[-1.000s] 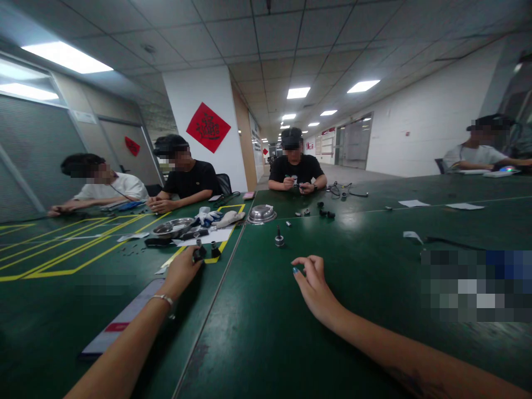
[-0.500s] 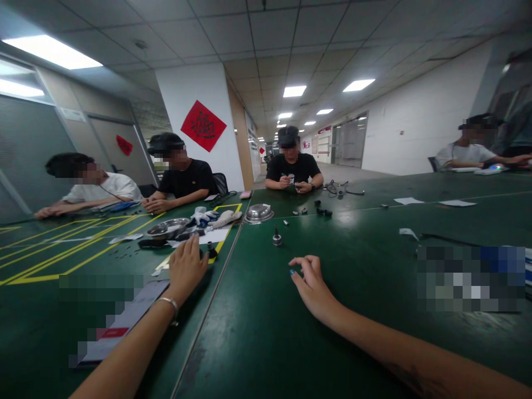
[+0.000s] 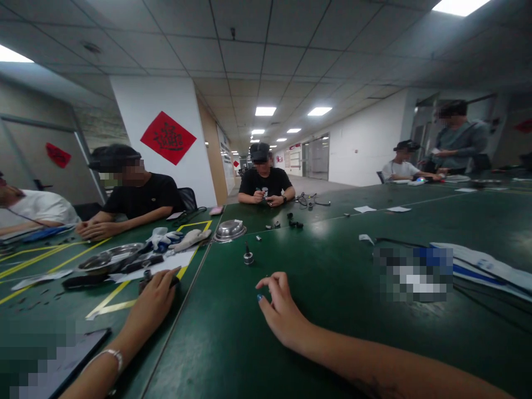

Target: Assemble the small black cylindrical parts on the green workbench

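Observation:
On the left, my left hand [image 3: 155, 296] lies palm down with its fingers curved over a black part [image 3: 174, 281], most of which the hand hides. Another bit of dark hardware [image 3: 145, 279] shows just beyond its knuckles. My right hand [image 3: 280, 310] is held over the green table [image 3: 224, 338], fingers loosely bent, thumb and forefinger apart and nothing between them. Nearest to it stands a round metal piece with a thin dark stem [image 3: 248, 257], upright. A small silver cylinder [image 3: 258, 238] lies farther back.
An upturned metal bowl [image 3: 230, 230], a metal dish [image 3: 110, 258] and gloves [image 3: 183, 240] lie at left. Black parts [image 3: 295, 224] and cables [image 3: 313, 200] are near a person [image 3: 266, 183] opposite. A bag [image 3: 477, 263] lies right, a phone-like tablet [image 3: 78, 360] lower left.
The view has swung to the right, so the scene sits farther left. My left hand has settled over the black part. My right hand keeps its bent, empty pose.

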A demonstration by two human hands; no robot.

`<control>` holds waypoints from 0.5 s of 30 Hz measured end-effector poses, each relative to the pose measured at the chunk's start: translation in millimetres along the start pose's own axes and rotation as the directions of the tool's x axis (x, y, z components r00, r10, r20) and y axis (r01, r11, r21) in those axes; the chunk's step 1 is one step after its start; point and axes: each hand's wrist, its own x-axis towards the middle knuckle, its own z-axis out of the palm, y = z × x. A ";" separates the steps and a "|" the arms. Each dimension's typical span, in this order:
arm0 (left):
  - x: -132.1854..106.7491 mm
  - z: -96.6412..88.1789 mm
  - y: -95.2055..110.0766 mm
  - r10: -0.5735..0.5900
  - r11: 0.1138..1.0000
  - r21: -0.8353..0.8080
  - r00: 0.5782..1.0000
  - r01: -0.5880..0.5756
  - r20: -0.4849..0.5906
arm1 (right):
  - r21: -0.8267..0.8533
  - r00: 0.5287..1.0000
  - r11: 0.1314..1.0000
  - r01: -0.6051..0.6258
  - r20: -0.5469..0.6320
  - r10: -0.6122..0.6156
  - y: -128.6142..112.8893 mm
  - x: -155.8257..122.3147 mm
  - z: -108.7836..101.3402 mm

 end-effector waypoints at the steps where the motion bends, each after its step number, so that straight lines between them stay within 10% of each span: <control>1: 1.0 0.9 -1.3 0.005 0.999 -0.046 1.000 -0.005 0.007 | -0.002 1.000 1.000 0.012 -0.002 -0.012 0.2 0.2 0.6; 15: 3.5 -4.4 2.9 0.151 0.981 -0.146 0.972 -0.125 0.180 | -0.010 0.997 1.000 0.019 0.075 -0.018 0.3 -0.5 -0.9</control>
